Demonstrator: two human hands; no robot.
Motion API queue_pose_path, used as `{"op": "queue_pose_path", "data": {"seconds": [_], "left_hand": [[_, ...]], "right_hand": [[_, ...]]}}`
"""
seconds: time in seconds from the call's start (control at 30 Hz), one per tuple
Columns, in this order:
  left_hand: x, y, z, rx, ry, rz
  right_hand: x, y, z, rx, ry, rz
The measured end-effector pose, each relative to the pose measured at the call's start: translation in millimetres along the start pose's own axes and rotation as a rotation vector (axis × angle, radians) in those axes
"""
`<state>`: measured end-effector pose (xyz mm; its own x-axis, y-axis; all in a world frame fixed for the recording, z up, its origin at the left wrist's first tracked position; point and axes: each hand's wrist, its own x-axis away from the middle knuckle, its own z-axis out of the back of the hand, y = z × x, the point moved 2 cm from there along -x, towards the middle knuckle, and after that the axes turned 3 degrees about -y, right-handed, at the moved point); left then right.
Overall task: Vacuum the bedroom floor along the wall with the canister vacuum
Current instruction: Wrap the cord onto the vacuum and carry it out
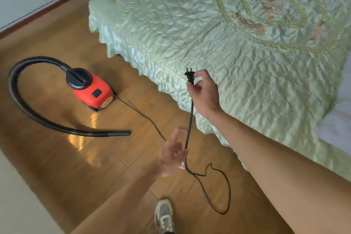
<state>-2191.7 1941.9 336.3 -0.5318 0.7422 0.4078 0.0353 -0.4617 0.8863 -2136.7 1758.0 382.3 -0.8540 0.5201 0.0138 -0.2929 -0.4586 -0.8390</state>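
Right hand (204,94) pinching plug (190,77); left hand (173,155) loose around limp, light cord (190,125). Best gripped by the stiff plug body, beside bed edge (171,74).

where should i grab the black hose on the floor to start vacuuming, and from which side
Grip the hose at its smooth free end, not the ribbed loop. That end lies flat on the wood floor, pointing toward the bed, so probably come from above, fingers wrapping across it. The vacuum anchors the other end.
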Motion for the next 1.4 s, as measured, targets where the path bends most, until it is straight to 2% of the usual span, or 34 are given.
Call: {"op": "queue_pose_path", "data": {"seconds": [0.17,0.43,0.9,1.4], "left_hand": [[14,-17,40,0.053,0.058,0.095],[30,-37,93,0.056,0.197,0.12],[21,-67,183,0.288,0.383,0.255],[-9,-86,276,0.389,0.522,0.255]], "right_hand": [[-14,-27,-56,-0.01,-0.093,0.041],[-39,-59,-131,0.03,-0.217,0.125],[-97,-109,-256,0.019,-0.443,0.217],[-165,-163,-353,0.092,-0.577,0.297]]}}
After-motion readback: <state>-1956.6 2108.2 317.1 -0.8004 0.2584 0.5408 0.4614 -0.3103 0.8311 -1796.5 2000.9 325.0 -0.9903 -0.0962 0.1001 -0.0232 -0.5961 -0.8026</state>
